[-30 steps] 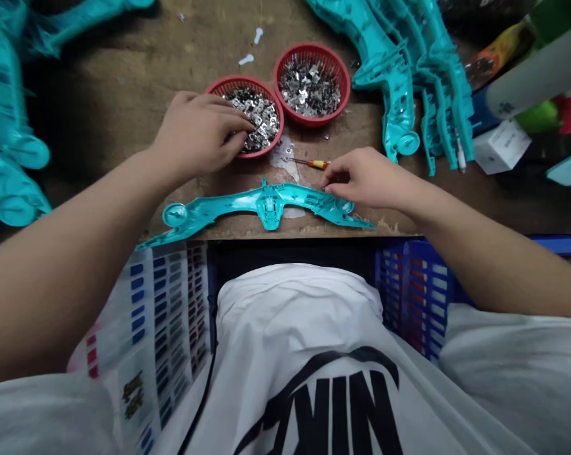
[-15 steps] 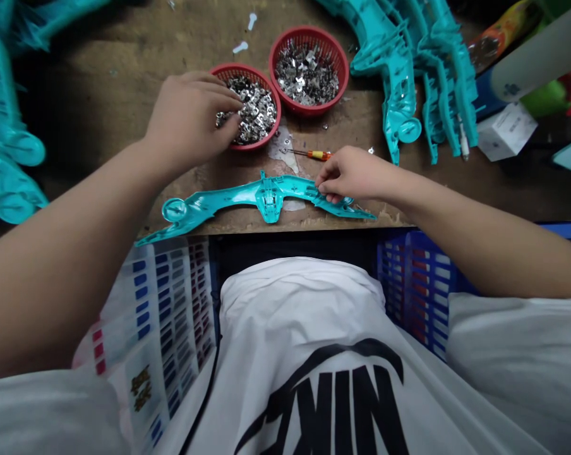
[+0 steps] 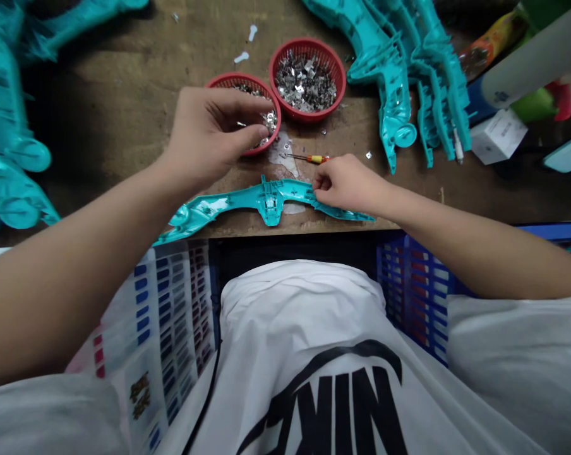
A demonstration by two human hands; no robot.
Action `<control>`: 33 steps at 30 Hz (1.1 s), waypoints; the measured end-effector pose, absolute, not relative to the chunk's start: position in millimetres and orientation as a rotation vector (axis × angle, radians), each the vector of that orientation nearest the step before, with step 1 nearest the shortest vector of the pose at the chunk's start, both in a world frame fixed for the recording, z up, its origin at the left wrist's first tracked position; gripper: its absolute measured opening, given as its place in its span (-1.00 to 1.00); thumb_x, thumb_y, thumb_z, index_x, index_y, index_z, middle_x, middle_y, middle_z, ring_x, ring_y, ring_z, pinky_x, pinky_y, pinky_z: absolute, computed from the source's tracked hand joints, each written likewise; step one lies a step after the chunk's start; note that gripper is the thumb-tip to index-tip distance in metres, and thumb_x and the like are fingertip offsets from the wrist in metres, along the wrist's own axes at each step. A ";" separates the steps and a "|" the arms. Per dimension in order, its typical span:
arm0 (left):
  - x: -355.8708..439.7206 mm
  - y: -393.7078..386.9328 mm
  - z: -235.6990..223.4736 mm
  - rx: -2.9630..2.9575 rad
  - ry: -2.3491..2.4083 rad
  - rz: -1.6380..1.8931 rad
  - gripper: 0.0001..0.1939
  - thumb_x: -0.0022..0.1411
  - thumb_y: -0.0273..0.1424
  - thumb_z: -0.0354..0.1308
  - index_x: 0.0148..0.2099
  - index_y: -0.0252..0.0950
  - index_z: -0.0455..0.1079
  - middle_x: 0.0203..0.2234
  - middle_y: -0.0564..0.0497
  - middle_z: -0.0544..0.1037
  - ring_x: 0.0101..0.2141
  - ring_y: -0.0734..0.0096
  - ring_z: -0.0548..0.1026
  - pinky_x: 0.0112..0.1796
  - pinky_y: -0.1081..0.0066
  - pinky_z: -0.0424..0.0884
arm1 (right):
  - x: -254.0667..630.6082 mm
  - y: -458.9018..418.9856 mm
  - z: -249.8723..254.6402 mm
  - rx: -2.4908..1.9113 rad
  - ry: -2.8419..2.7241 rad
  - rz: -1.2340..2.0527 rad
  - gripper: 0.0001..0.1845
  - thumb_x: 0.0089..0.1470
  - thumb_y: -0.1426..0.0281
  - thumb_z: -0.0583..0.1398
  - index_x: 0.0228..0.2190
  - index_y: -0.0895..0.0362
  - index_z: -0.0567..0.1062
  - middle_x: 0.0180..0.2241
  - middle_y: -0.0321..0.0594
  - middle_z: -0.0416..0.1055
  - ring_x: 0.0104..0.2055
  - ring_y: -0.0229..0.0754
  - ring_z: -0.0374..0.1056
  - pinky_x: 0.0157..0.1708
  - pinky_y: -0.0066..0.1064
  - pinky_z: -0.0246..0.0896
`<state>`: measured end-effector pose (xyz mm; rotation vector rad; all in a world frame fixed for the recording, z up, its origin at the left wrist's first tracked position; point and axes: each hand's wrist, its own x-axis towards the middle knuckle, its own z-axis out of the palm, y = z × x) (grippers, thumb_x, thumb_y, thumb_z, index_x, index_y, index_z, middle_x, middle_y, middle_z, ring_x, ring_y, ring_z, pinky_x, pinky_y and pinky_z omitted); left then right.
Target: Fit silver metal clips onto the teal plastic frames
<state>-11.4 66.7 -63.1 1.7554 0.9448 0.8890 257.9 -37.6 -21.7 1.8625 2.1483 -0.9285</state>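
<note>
A long teal plastic bow-shaped part (image 3: 247, 201) lies along the near edge of the wooden bench (image 3: 115, 101). My right hand (image 3: 347, 183) rests on its right limb, fingers pinched together on the plastic. My left hand (image 3: 214, 136) hovers over the near red basket (image 3: 223, 82) of small metal clips, fingers curled with the thumb and fingertips pinching; whether a clip is in them is too small to see. A second red basket (image 3: 307, 76) of metal clips stands just behind and to the right.
A small orange-handled screwdriver (image 3: 309, 158) lies between the baskets and the teal part. Stacks of teal parts (image 3: 408, 69) fill the back right, and more teal parts (image 3: 11, 126) crowd the left. A white box (image 3: 498, 136) sits far right. Blue crates (image 3: 418, 284) flank my lap.
My left hand has lifted out of the near basket, drawing back toward me with fingers pinched. My right hand slid slightly left along the teal part.
</note>
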 end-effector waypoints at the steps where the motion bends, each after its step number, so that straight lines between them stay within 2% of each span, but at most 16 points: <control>1: -8.3 60.9 -62.3 1.683 0.948 0.885 -0.46 0.28 0.16 0.81 0.05 -0.09 0.85 -0.09 0.04 0.91 -0.06 0.13 0.79 0.15 -0.03 0.82 | 256.1 -39.1 -20.4 1.822 2.168 -0.891 -0.73 0.39 0.55 0.36 -0.05 0.17 0.89 -0.09 0.03 0.88 -0.01 0.18 0.78 0.09 -0.15 0.53; 6: -0.1 42.9 -65.5 1.414 0.893 0.853 -0.47 0.17 0.08 0.89 -0.05 -0.06 0.79 -0.15 0.03 0.88 -0.10 0.11 0.84 0.06 -0.04 0.89 | 251.5 -45.6 -22.2 1.644 2.291 -0.724 -0.64 0.52 0.54 0.28 0.13 0.18 0.84 0.11 0.21 0.86 0.12 0.30 0.76 0.12 -0.08 0.51; 8: -0.2 41.6 -68.2 1.373 0.869 0.852 -0.46 0.16 0.06 0.89 -0.05 -0.06 0.76 -0.17 0.04 0.87 -0.12 0.11 0.85 0.04 -0.07 0.91 | 254.6 -46.7 -29.2 1.589 2.345 -0.725 -0.66 0.55 0.51 0.27 0.13 0.13 0.83 0.10 0.17 0.86 0.11 0.31 0.75 0.16 -0.04 0.51; 11: -2.4 41.9 -70.9 1.388 0.856 0.811 -0.51 0.26 0.01 0.84 -0.04 -0.10 0.73 -0.14 0.01 0.87 -0.05 0.03 0.89 0.09 -0.13 0.94 | 263.5 -45.5 -38.7 1.635 2.483 -0.767 -0.77 0.60 0.41 0.32 0.07 0.06 0.82 -0.01 0.00 0.86 0.09 0.25 0.74 0.19 -0.04 0.53; 14: -3.7 39.4 -72.1 1.404 0.844 0.788 -0.59 0.32 -0.04 0.77 -0.04 -0.12 0.71 -0.10 -0.03 0.89 0.04 -0.06 0.92 0.18 -0.18 0.95 | 268.8 -42.6 -33.8 1.903 2.632 -0.807 -0.79 0.63 0.29 0.36 0.05 0.07 0.84 -0.03 -0.06 0.85 0.10 0.18 0.75 0.19 -0.07 0.57; 17: -2.5 30.6 -72.1 1.450 0.839 0.753 -0.63 0.38 -0.04 0.71 -0.01 -0.12 0.73 -0.03 -0.07 0.91 0.04 -0.08 0.94 0.17 -0.20 0.97 | 263.9 -41.5 -12.9 2.081 2.587 -0.974 -0.66 0.64 0.12 0.40 0.21 0.00 0.86 0.13 -0.06 0.87 0.18 0.17 0.74 0.18 -0.10 0.63; 20: -1.1 18.6 -72.7 1.594 0.855 0.685 -0.64 0.56 0.04 0.58 0.09 -0.11 0.75 0.01 -0.10 0.92 0.04 -0.08 0.95 0.12 -0.21 0.99 | 253.6 -42.9 7.9 2.116 2.359 -1.117 -0.60 0.64 0.00 0.41 0.29 -0.15 0.86 0.27 -0.10 0.85 0.33 0.19 0.71 0.17 -0.12 0.68; 24: -2.8 9.6 -76.7 1.741 0.868 0.638 -0.62 0.73 0.10 0.43 0.20 -0.07 0.78 0.01 -0.11 0.92 0.03 -0.04 0.95 0.08 -0.15 0.99 | 248.6 -42.4 14.5 2.084 2.351 -1.139 -0.66 0.67 0.08 0.36 0.23 -0.13 0.88 0.24 -0.12 0.86 0.29 0.19 0.72 0.19 -0.11 0.65; 27: -4.9 9.8 -79.2 1.850 0.864 0.581 -0.63 0.72 -0.01 0.46 0.31 -0.10 0.78 0.09 -0.16 0.91 0.08 -0.09 0.95 0.17 -0.14 0.96 | 256.8 -35.2 7.7 1.975 2.417 -1.117 -0.69 0.66 0.19 0.34 0.19 -0.10 0.89 0.17 -0.12 0.87 0.24 0.15 0.72 0.21 -0.12 0.58; 30: -5.6 10.3 -79.8 2.213 0.769 0.396 -0.50 0.64 -0.18 0.53 0.50 -0.13 0.72 0.31 -0.24 0.87 0.33 -0.26 0.86 0.42 -0.23 0.83 | 270.1 -23.1 -2.4 1.790 2.429 -1.069 -0.70 0.58 0.31 0.37 0.15 -0.05 0.90 0.18 -0.11 0.87 0.32 0.20 0.70 0.24 -0.13 0.53; 33: -6.0 8.5 -80.6 2.592 0.556 0.102 -0.60 0.66 -0.27 0.41 0.42 -0.14 0.79 0.49 -0.28 0.77 0.57 -0.38 0.67 0.59 -0.37 0.65 | 278.4 -13.8 -12.7 1.615 2.440 -0.974 -0.68 0.58 0.40 0.35 0.15 0.02 0.91 0.19 -0.10 0.87 0.34 0.16 0.71 0.27 -0.16 0.46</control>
